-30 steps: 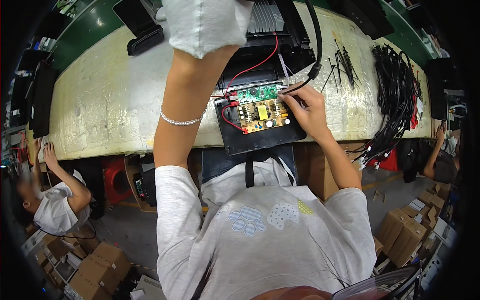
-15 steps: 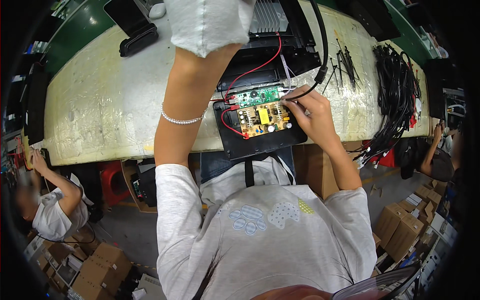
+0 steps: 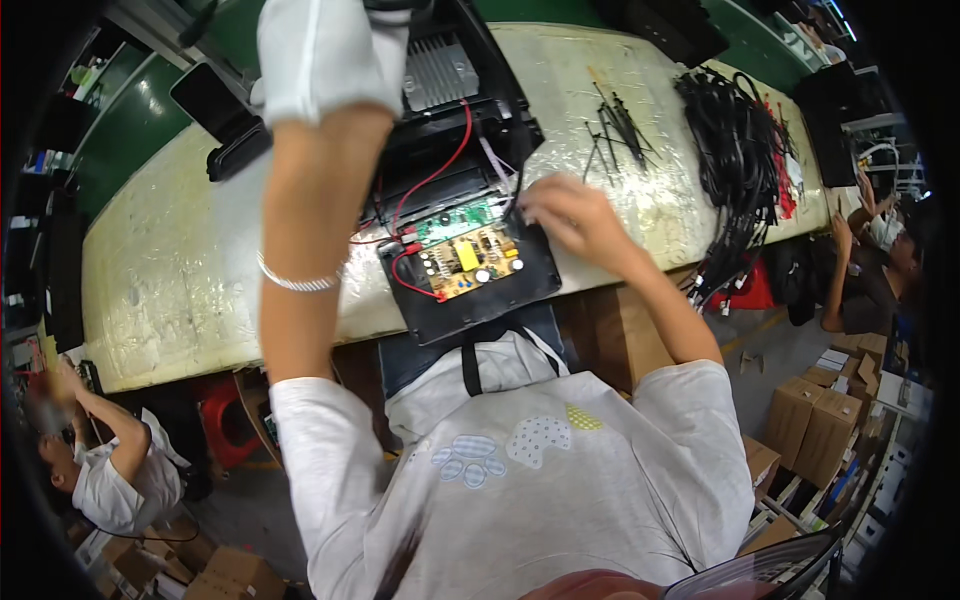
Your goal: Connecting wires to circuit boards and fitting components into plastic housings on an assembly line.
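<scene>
My right hand [image 3: 572, 218] is at the right end of the green circuit board [image 3: 462, 222], its fingertips pinched on a black cable [image 3: 519, 150] that hangs down from the far side. Below that board is a tan power board [image 3: 468, 262] with a yellow transformer, on a black panel [image 3: 470, 312]. Red wires [image 3: 436, 173] run from the boards to a black housing with a finned grey heat sink [image 3: 441, 74]. My left hand, in a white glove [image 3: 335, 60], reaches over the housing's left side; its fingers are hidden at the top edge.
Black cable ties [image 3: 622, 130] lie loose right of the housing. Beyond them is a bundle of black cables [image 3: 738, 150] with some red ones. A black stand [image 3: 238, 150] is at the far left. Co-workers sit on both sides; cartons [image 3: 812, 425] stand on the floor.
The view has shifted, so the bench and boards appear farther left. My left hand has moved up and left. The cable now hangs closer to the housing, and my right hand stays at the board's end.
</scene>
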Demonstrator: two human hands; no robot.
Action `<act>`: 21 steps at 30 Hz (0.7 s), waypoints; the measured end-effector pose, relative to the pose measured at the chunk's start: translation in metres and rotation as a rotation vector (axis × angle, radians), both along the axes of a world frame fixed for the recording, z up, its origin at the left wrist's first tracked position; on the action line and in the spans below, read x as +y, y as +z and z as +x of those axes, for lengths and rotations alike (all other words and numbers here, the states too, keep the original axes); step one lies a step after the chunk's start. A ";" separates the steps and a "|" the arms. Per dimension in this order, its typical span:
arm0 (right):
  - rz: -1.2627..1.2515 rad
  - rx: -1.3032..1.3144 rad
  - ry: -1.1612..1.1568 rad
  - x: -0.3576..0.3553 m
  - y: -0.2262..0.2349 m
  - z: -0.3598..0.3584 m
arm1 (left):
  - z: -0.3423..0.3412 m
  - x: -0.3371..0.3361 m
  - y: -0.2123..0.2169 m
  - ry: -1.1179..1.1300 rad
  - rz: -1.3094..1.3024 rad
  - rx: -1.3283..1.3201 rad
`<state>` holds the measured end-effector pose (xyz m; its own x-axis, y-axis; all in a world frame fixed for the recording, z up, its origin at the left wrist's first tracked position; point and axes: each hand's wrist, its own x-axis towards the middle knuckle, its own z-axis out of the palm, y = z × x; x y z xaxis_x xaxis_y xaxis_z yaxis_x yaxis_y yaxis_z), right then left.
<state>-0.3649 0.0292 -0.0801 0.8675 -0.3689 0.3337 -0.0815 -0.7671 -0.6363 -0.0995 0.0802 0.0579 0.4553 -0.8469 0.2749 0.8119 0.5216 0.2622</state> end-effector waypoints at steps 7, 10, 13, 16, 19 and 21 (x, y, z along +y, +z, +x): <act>-0.782 0.451 0.003 -0.077 -0.002 -0.042 | -0.006 0.008 0.006 0.006 0.344 -0.739; -0.858 0.328 0.082 -0.078 0.000 -0.037 | -0.038 0.045 -0.032 0.883 0.592 -1.540; -0.883 0.112 0.101 -0.073 0.007 -0.020 | -0.088 0.082 -0.073 0.498 0.670 -1.382; -0.857 0.204 0.093 -0.064 0.012 -0.013 | -0.087 0.087 -0.132 0.511 0.627 -1.850; -0.874 0.220 0.153 -0.064 0.007 -0.006 | -0.075 0.065 -0.158 0.571 0.561 -2.022; -0.742 0.155 0.152 -0.058 -0.013 0.000 | -0.076 0.052 -0.148 0.409 0.724 -1.986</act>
